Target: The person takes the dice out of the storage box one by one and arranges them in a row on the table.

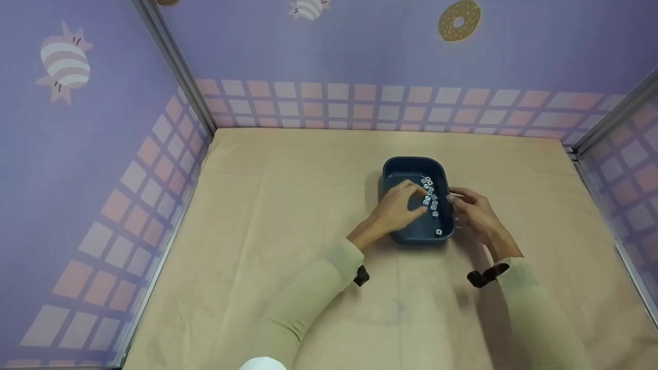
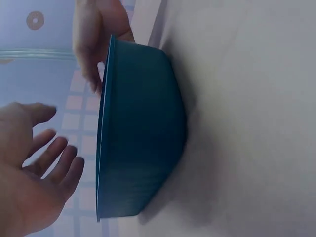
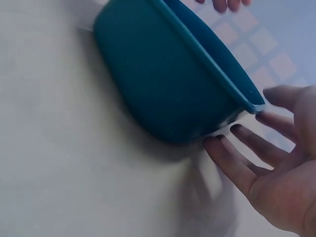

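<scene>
A dark blue rectangular plastic tub [image 1: 419, 240] with rounded corners rests on the cloth. Inside, several small white cubes [image 1: 434, 203] with dark marks lie in a line along its right side, and one white cube [image 1: 438, 233] sits apart near the front right corner. My left hand [image 1: 398, 208] hovers over the tub's opening, thumb and fingers spread apart around nothing. At the right wall, my right hand [image 1: 475, 213] pinches the rim between thumb and index finger; its other fingers [image 3: 229, 160] extend along the outside, as the right wrist view shows.
A beige cloth [image 1: 308, 205] covers the table. Purple panels [image 1: 360, 46] with checks, candy and donut prints stand at the back and both sides, joined by metal posts [image 1: 180, 67]. A small white rounded thing [image 1: 262, 364] shows at the bottom edge.
</scene>
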Motion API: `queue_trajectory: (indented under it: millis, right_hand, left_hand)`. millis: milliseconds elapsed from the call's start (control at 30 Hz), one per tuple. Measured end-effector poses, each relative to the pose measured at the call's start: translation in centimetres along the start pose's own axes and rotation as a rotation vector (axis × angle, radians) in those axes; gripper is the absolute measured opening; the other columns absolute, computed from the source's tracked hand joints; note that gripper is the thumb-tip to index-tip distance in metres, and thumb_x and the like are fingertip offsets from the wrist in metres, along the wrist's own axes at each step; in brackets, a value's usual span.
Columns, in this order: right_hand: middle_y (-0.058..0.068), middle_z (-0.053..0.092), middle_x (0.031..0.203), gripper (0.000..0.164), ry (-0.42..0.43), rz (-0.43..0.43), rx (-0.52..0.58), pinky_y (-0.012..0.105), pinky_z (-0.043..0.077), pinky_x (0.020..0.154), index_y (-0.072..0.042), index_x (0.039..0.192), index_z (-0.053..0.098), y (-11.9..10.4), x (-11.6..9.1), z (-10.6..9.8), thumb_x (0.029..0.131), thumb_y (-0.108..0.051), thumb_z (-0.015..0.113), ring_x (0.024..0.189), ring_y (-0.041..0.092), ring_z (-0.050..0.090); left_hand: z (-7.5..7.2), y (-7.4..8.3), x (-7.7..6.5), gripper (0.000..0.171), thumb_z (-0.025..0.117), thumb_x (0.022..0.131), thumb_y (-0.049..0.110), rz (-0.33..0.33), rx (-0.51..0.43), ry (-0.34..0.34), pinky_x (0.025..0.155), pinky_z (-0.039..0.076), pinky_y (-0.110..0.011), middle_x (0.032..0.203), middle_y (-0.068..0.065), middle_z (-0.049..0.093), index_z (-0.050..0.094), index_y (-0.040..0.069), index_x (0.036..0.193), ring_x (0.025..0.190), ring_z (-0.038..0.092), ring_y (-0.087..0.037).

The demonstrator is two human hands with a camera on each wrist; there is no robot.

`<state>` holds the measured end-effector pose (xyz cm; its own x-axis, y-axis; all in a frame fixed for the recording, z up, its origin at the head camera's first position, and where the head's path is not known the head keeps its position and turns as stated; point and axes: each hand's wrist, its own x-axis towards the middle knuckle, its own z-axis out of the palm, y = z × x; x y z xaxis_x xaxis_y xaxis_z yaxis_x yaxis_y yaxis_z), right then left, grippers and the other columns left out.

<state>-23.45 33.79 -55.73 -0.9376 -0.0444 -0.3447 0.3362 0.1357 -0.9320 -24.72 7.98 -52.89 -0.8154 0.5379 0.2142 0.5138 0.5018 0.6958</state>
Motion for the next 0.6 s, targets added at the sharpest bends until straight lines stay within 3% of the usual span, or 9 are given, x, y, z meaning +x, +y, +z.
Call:
queue_trajectory:
  millis: [100, 233, 400, 600]
  right_hand:
    - [0.017, 0.054, 0.142, 0.06, -0.011, -0.006, -0.011, 0.032, 0.061, 0.079, -0.011, 0.163, 0.04, -0.2, 0.6, -0.2, 0.11, -0.029, 0.061, 0.097, 0.016, 0.069]
    - [0.014, 0.056, 0.133, 0.052, 0.019, -0.037, -0.064, 0.03, 0.058, 0.068, -0.007, 0.162, 0.042, -0.4, 0.8, -0.1, 0.111, -0.015, 0.052, 0.087, 0.014, 0.063]
    - [0.022, 0.055, 0.142, 0.05, 0.073, -0.047, -0.115, 0.032, 0.061, 0.072, -0.005, 0.16, 0.044, -0.6, 0.4, -0.3, 0.111, -0.012, 0.05, 0.096, 0.022, 0.068]
    - [0.029, 0.051, 0.15, 0.051, 0.1, -0.075, -0.141, 0.034, 0.063, 0.082, -0.004, 0.159, 0.045, -0.1, 0.3, -1.0, 0.11, -0.013, 0.052, 0.106, 0.023, 0.07]
  left_hand:
    - [1.2, 0.5, 1.2, 0.038, 0.077, 0.101, 0.021, 0.005, 0.014, -0.118, 0.102, 0.046, -0.016, 0.129, -0.002, 0.064, 0.067, 0.009, 0.135, 0.12, 0.063, -0.014]
    - [2.5, 1.2, 2.3, 0.04, 0.079, 0.099, 0.021, 0.018, 0.071, -0.222, 0.1, 0.047, -0.017, 0.128, -0.001, 0.065, 0.067, 0.009, 0.136, 0.117, 0.062, -0.012]
    - [3.6, 1.4, 3.6, 0.043, 0.08, 0.098, 0.022, 0.02, 0.135, -0.351, 0.101, 0.046, -0.017, 0.129, 0.001, 0.065, 0.067, 0.012, 0.137, 0.117, 0.061, -0.009]
    - [5.2, 1.0, 4.2, 0.039, 0.081, 0.097, 0.016, 0.041, 0.131, -0.496, 0.097, 0.049, -0.017, 0.127, -0.001, 0.071, 0.07, 0.01, 0.134, 0.116, 0.065, -0.011]
